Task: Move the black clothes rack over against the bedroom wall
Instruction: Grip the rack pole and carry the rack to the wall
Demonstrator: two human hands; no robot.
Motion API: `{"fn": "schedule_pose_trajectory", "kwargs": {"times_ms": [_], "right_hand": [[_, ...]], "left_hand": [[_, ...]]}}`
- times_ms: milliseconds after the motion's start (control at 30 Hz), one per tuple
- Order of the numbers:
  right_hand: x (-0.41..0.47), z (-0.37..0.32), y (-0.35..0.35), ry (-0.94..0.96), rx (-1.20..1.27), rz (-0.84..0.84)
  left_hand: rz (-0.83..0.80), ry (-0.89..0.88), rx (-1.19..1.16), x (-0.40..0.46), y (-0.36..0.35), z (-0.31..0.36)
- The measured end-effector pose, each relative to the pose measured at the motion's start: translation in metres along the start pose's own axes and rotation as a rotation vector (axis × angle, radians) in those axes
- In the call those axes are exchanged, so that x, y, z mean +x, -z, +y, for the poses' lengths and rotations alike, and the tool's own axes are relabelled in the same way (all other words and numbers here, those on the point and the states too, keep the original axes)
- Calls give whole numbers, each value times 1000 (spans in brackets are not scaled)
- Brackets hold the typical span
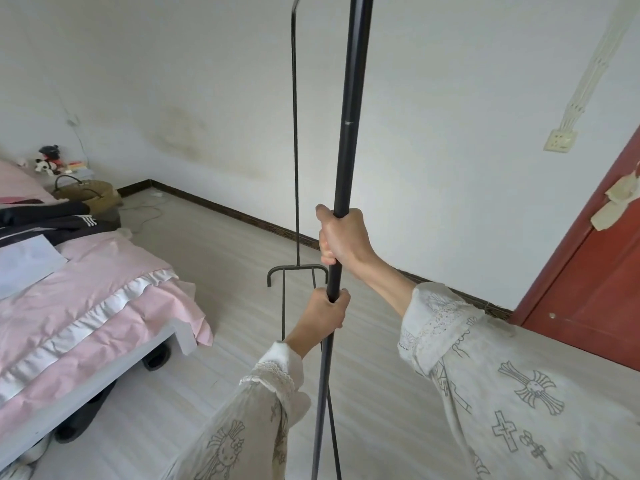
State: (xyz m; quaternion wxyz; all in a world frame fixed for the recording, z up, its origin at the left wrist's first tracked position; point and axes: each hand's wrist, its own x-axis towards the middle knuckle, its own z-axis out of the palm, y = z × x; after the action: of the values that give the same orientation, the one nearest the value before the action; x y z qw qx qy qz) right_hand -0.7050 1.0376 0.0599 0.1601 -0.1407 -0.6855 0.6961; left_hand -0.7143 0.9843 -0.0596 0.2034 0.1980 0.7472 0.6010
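The black clothes rack (350,109) stands in the middle of the view, bare of clothes. Its near upright pole runs from the top edge down past my hands to the bottom edge. My right hand (341,237) is shut around that pole at mid height. My left hand (323,315) grips the same pole just below it. The far upright (295,150) is thin and ends in a curved foot bar (297,270) on the pale floor, a short way from the white wall (433,133) and its dark skirting.
A bed (86,299) with a pink ruffled cover and dark clothes fills the left side. A woven basket (88,195) and toys sit in the far left corner, with a cable on the floor. A red door (595,278) stands at the right; a wall socket (560,141) is above.
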Motion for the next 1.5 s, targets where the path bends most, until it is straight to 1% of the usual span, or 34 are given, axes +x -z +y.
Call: {"fn": "schedule_pose_trajectory", "kwargs": {"times_ms": [167,400,567,833,1033,1267,1400,1500], "right_hand": [[52,1,26,0,14,-10],[147,4,67,24,-6,-11],[213,4,96,-2,7,12],[303,6,148,-24,19,-5],[381,8,206,14,-4,-75],[451,4,291,-3,10,-188],[472,4,336,-9,17,-232],[488,5,371,-12,10,-220]], "left_hand": [[11,-7,9,55,-16,4],[-1,-25,-14,156,-40,13],[-17,2,-5,229,-57,22],[-27,22,0,324,-93,36],[56,32,-5,404,-140,51],[128,37,11,479,-209,71],[132,40,9,507,-249,78],[127,40,8,529,-282,84]]}}
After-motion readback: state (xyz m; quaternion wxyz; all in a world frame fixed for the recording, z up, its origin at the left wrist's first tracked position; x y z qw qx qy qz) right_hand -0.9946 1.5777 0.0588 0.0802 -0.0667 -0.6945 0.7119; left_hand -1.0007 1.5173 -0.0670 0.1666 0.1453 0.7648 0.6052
